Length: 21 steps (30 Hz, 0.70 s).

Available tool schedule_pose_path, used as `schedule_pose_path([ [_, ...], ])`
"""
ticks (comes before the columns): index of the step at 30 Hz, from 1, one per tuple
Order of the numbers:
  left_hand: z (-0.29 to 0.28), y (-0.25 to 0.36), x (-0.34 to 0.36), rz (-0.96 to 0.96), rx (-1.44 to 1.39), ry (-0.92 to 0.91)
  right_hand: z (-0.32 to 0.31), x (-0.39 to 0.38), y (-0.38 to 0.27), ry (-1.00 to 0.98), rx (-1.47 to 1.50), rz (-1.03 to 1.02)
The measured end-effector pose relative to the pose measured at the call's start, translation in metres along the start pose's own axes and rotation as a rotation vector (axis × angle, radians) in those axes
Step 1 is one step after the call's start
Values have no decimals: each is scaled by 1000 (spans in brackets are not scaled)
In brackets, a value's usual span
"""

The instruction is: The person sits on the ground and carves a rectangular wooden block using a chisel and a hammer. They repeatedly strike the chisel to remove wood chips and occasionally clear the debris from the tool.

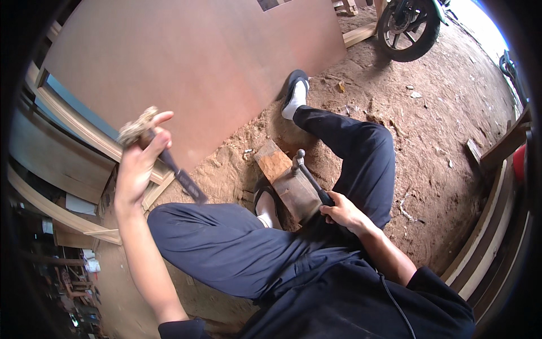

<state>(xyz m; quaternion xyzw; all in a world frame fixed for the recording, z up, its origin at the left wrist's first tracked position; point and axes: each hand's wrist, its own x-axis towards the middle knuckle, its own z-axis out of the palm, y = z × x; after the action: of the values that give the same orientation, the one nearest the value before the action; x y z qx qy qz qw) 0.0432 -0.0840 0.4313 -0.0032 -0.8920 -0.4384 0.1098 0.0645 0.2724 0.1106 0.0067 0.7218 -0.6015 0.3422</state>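
Observation:
My left hand (138, 169) is raised at the left, closed around a chisel (185, 182). The chisel's dark flat blade slants down to the right, and a frayed, pale tuft tops its handle. One finger sticks out past the handle, and the hand is slightly blurred. Low between my legs, my right hand (343, 212) grips the black handle of a hammer (299, 161). The hammer's rounded metal head lies over a wooden block (299, 196), seemingly resting on it. The block's far end is lighter and orange-brown, its near part greyish.
A large brown board (197, 68) leans ahead of me, beside wooden frames (84, 121) at the left. A motorcycle wheel (409, 28) stands at the far right on sandy ground (429, 147). Long timber pieces (480, 237) lie along the right. My legs are spread around the block.

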Motion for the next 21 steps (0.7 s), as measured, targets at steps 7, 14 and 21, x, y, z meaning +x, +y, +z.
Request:
schedule_pose_path([
  [7,6,-78,70,-51,284,-106,6,-11,-12,1,7,-37],
  [14,-9,-117,91,-156,399,-162,-7,6,2,58,105,49],
  [21,-42,-141,115,-230,447,-136,-7,9,7,20,91,-8],
])
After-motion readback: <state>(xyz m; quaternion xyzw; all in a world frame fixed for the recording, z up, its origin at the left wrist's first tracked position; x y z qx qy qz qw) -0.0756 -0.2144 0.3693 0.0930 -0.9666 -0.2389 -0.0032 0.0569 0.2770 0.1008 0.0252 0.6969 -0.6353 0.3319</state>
